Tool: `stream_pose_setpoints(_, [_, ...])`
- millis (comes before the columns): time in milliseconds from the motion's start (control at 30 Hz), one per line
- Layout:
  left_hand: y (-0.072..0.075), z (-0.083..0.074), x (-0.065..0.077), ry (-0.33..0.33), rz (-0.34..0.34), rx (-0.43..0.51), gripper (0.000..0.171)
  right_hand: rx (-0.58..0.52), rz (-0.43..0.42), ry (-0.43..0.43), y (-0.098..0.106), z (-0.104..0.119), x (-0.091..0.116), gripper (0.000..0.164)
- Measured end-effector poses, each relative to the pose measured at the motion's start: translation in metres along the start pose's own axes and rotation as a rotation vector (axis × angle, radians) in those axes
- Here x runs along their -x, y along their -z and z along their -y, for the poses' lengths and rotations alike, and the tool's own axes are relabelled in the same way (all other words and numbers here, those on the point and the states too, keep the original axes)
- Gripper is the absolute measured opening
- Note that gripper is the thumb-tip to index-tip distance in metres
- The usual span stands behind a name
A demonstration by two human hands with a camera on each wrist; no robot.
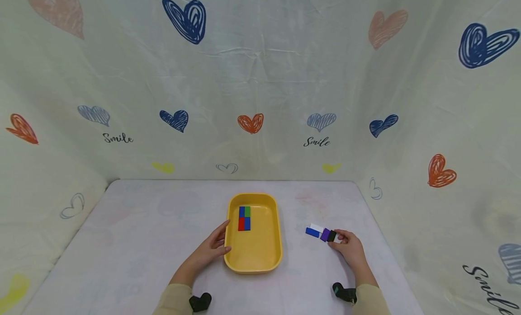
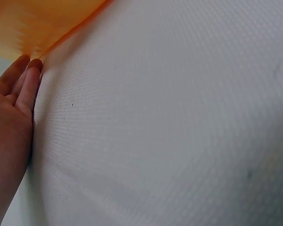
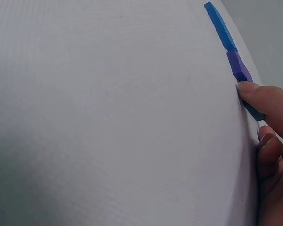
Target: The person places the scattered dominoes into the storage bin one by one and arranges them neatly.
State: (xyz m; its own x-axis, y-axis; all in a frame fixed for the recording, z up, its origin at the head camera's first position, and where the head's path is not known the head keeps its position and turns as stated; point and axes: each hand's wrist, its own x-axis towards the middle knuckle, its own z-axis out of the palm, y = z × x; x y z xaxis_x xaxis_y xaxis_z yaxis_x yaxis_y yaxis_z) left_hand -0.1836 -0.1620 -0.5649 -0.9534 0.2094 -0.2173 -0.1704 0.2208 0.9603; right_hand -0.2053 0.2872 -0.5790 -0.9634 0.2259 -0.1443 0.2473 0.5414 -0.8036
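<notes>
A yellow tray (image 1: 253,256) lies on the table in the head view. Inside it, near the upper left, blue, green and red blocks (image 1: 244,218) sit together as a small rectangle. My left hand (image 1: 209,247) touches the tray's left side, its fingers fairly straight in the left wrist view. To the right of the tray, my right hand (image 1: 351,248) pinches a black block (image 1: 332,236) between thumb and fingers. Beside it are a purple block (image 1: 324,234), a blue block (image 1: 312,232) and a white block (image 1: 316,227), close together on the table.
The table (image 1: 142,242) has a pale cover. A curtain (image 1: 260,80) printed with hearts hangs behind it and along both sides. Dark devices are strapped at both wrists.
</notes>
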Motion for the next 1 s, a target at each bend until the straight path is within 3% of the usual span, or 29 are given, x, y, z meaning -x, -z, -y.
stream_pose_setpoints(567, [-0.001,-0.001,0.001,0.004,-0.005,0.010,0.082,-0.081,-0.006,0.018,0.002,-0.004,0.006,0.051])
stream_pose_setpoints(1000, [0.001,0.001,0.000,0.009,-0.003,0.001,0.083,-0.290,0.049,0.028,-0.007,0.026,0.025,0.053])
